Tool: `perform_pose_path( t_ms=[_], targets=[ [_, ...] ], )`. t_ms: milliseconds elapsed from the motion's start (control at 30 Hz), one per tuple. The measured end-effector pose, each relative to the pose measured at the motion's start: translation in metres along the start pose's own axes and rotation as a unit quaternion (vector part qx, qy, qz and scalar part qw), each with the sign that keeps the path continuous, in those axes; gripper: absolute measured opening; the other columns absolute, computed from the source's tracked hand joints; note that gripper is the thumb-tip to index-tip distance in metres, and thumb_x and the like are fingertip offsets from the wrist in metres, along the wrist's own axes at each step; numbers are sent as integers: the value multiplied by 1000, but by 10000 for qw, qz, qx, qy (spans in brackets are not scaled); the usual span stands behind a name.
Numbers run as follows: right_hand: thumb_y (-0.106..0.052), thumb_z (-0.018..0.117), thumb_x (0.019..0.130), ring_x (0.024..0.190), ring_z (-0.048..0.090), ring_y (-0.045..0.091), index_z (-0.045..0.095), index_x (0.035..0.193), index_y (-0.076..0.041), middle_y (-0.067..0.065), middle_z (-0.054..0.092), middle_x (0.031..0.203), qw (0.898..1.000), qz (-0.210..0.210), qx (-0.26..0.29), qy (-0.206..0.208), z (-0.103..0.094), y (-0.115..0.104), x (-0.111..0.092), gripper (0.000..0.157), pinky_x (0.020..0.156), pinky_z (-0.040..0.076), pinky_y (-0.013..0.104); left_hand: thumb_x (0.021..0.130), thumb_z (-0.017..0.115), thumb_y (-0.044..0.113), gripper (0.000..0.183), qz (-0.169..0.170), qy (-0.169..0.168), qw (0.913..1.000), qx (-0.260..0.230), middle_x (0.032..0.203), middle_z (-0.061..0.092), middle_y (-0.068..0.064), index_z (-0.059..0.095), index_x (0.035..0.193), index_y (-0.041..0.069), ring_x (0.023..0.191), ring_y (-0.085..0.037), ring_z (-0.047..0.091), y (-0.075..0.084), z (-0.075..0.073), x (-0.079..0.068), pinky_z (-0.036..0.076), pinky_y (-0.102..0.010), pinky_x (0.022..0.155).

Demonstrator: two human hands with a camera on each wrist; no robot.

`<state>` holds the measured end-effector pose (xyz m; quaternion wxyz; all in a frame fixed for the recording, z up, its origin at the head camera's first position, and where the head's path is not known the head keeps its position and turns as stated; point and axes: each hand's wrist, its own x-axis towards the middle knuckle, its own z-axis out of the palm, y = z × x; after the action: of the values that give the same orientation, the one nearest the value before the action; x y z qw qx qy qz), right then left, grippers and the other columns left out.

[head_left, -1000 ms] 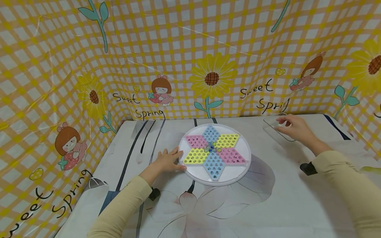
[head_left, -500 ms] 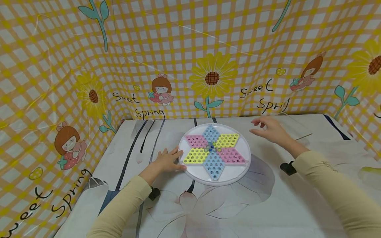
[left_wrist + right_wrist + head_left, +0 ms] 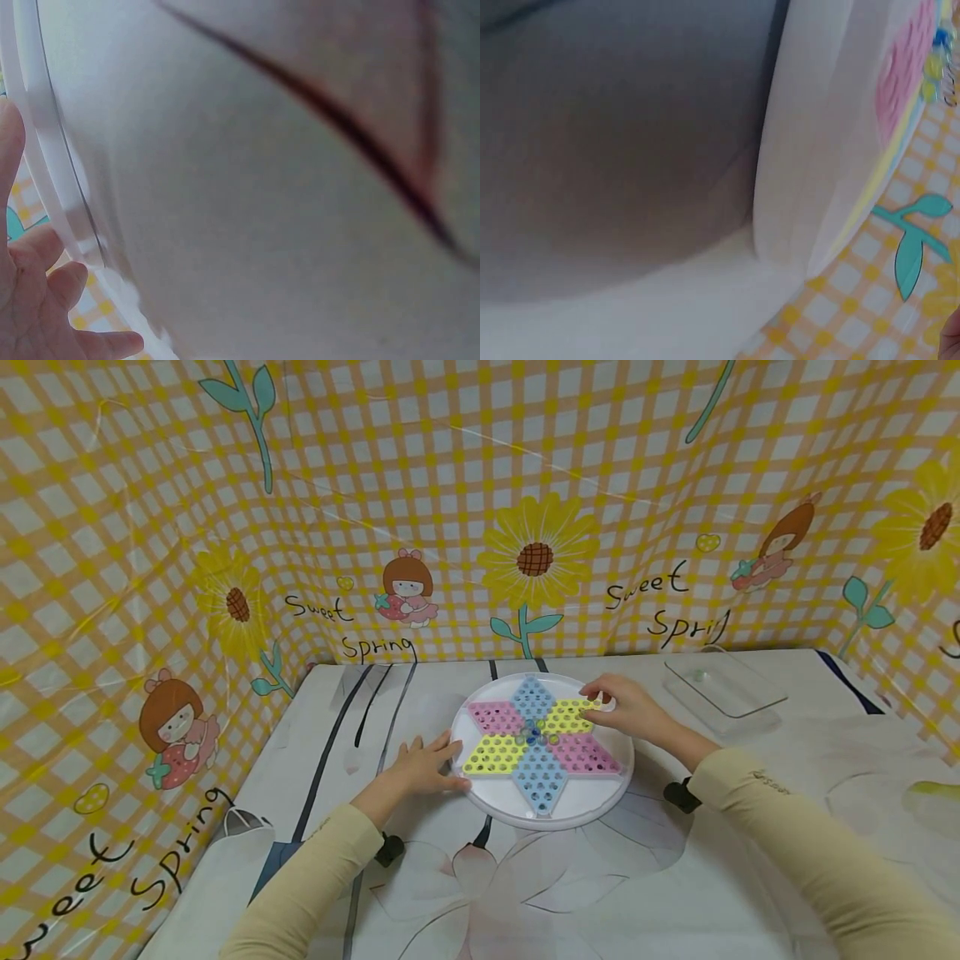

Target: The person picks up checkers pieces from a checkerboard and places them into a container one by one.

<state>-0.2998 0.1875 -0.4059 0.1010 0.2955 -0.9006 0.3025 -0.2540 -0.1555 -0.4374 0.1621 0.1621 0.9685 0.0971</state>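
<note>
Checked cloth (image 3: 465, 468) is surrounding the flowered worktop (image 3: 720, 877). The left grip (image 3: 422, 766) is resting spread against the board (image 3: 491, 795); the right grip (image 3: 628, 707) is hovering over it, whether pinching anything unclear.

A round white star-patterned board (image 3: 491, 795) lies flat, marbles (image 3: 534, 734) clustered at its centre.

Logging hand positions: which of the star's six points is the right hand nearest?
In the head view, the upper right yellow point: the right hand overlaps its outer tip; the yellow twin lies lower left.
</note>
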Motion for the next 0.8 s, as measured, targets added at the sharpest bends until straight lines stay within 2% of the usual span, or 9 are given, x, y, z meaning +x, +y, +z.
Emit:
perform_pose_path(
  t_ms=[167, 400, 567, 800],
  targets=[
    [-10, 73, 76, 78, 51, 20, 63, 99, 4, 13, 61, 88, 9994, -20, 199, -270, 13, -7, 4, 29, 67, 46, 35, 81, 56, 59, 79, -27, 2, 10000, -5, 154, 14, -2, 28, 145, 23, 133, -50, 11, 0, 0, -1, 8, -61, 107],
    [-15, 71, 78, 85, 51, 22, 60, 108, 3, 13, 60, 94, 9944, 288, 429, -922, 27, -13, 5, 37, 70, 44, 30, 80, 56, 60, 79, -58, 11, 10000, 19, 154, 14, -1, 28, 145, 24, 134, -49, 11, -1, 0, 0, 8, -61, 107],
    [-16, 70, 79, 85, 51, 20, 60, 109, 0, 7, 59, 93, 9919, 409, 247, -1174, 34, -13, 4, 35, 71, 44, 30, 80, 55, 60, 79, -22, -4, 10000, 33, 154, 13, -1, 27, 145, 24, 134, -49, 11, -1, 1, 1, 8, -61, 107],
    [-13, 68, 81, 81, 53, 15, 60, 109, 0, 5, 59, 91, 9906, 283, 52, -1337, 39, -15, 5, 32, 71, 47, 27, 80, 55, 60, 79, -5, 5, 10000, -13, 154, 14, -1, 28, 145, 23, 134, -50, 11, -1, 1, 0, 8, -61, 107]
  ],
)
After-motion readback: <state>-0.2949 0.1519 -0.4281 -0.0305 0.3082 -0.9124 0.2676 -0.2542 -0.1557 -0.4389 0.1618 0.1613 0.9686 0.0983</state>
